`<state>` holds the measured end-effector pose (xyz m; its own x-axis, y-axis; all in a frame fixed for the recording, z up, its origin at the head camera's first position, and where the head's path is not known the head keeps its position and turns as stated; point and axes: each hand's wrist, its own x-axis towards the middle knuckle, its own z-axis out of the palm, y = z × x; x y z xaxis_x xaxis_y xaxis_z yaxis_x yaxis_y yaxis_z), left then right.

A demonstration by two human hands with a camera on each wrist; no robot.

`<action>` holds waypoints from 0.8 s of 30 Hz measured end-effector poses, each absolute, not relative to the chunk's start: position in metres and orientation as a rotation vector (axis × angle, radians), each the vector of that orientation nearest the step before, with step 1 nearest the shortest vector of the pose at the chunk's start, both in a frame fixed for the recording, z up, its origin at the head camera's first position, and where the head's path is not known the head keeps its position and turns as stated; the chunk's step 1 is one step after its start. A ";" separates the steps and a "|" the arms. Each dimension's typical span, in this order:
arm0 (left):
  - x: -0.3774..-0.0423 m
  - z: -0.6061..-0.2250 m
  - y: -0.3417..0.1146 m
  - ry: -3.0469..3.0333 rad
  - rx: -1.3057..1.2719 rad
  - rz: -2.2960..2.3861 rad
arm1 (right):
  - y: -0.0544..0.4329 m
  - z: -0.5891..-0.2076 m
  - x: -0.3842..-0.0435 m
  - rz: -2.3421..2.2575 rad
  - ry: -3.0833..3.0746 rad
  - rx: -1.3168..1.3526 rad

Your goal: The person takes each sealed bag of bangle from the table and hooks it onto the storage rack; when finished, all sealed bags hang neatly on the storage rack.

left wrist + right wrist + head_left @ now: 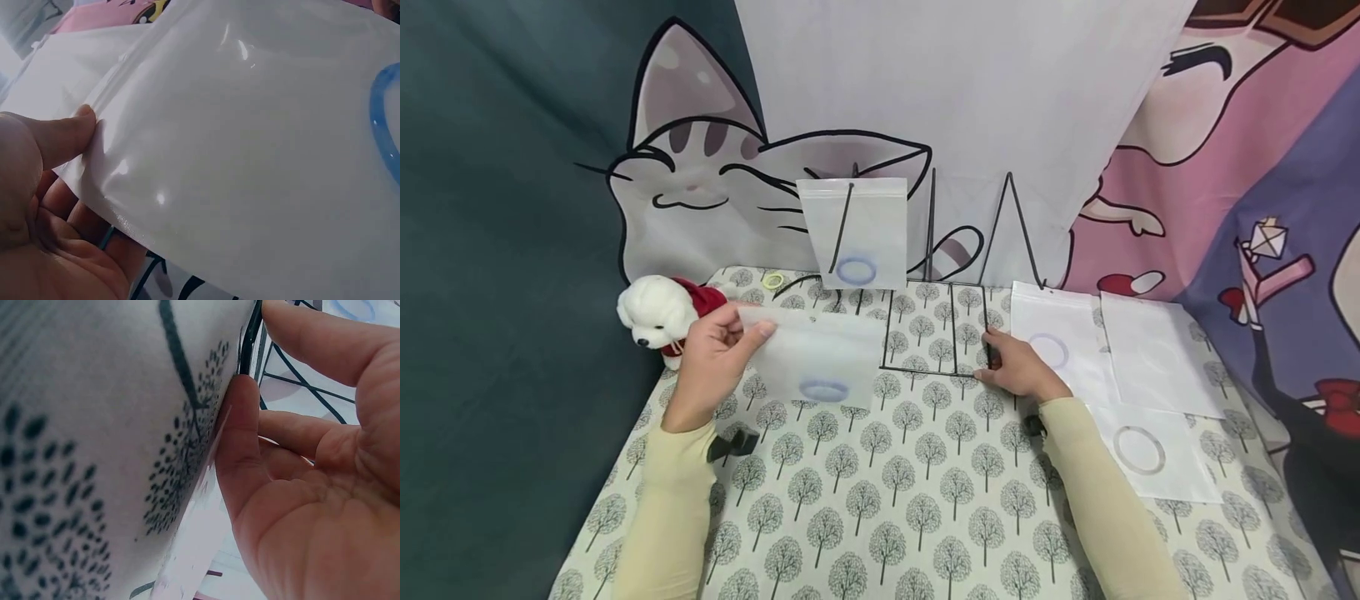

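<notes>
My left hand (711, 362) pinches a corner of a translucent white zip bag (812, 346) between thumb and fingers. Low inside that bag lies a blue ring (379, 119). With thumb and index finger, my right hand (1024, 367) holds the right side of a black wire rack (954, 333) down on the table. Another white zip bag (880, 225), with a blue ring inside, hangs on a prong of this rack at the back left. The held bag hides part of the rack's left side.
To the right, white bags lie on the tree-patterned cloth (955, 517): one with a purple ring (1048, 367), one with a grey ring (1138, 471), and a pale bag (1157, 321). A plush dog (651, 308) sits at left, near a yellow ring (765, 282).
</notes>
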<state>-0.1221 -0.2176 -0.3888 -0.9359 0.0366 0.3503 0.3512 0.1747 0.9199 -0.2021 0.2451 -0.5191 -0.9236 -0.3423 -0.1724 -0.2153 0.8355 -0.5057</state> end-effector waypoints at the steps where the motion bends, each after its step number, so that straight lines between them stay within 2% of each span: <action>1: -0.127 -0.388 -0.214 -2.192 -0.363 -1.842 | 0.245 -0.519 -0.202 -0.716 2.763 -0.428; 12: -0.164 -0.385 -0.187 -2.082 -0.285 -1.849 | 0.245 -0.520 -0.201 -0.700 2.776 -0.446; 24: -0.210 -0.399 -0.172 -1.989 -0.268 -1.897 | 0.246 -0.521 -0.198 -0.687 2.779 -0.449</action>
<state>-0.2097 -0.1721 -0.3989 -0.9103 -0.1199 0.3961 0.3899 0.0720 0.9180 -0.1983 0.2458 -0.5206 -0.9231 -0.3502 -0.1587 -0.2359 0.8418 -0.4855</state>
